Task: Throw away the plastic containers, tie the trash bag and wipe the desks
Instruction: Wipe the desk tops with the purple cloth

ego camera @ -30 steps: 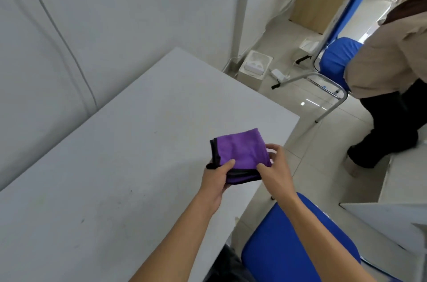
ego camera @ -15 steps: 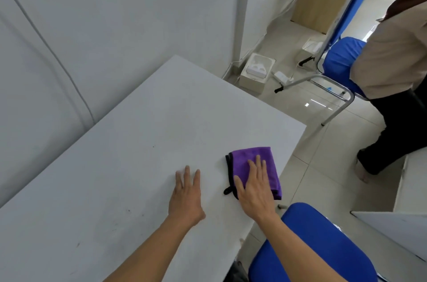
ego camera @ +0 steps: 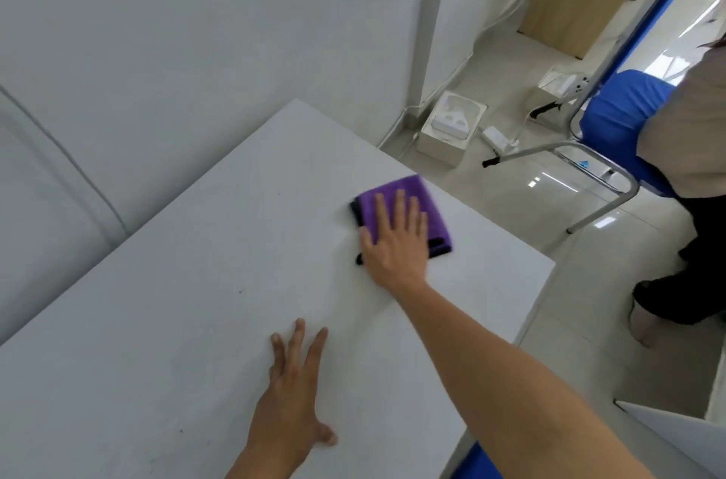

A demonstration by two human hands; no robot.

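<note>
The right hand (ego camera: 396, 243) lies flat on a folded purple cloth (ego camera: 398, 186) and presses it on the white surface (ego camera: 176, 301), near the far right corner. Its fingers (ego camera: 400, 205) are straight and a little spread, not gripping. The left hand (ego camera: 288, 400) rests flat on the surface, closer to the person, with fingers also straight. On the floor beyond the surface stand a white box (ego camera: 451, 125) and a blue chair (ego camera: 613, 117).

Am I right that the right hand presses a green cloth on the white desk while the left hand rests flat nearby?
Not green: the head view shows a purple cloth. The right hand presses it on the white desk; the left hand rests flat nearby.
</note>
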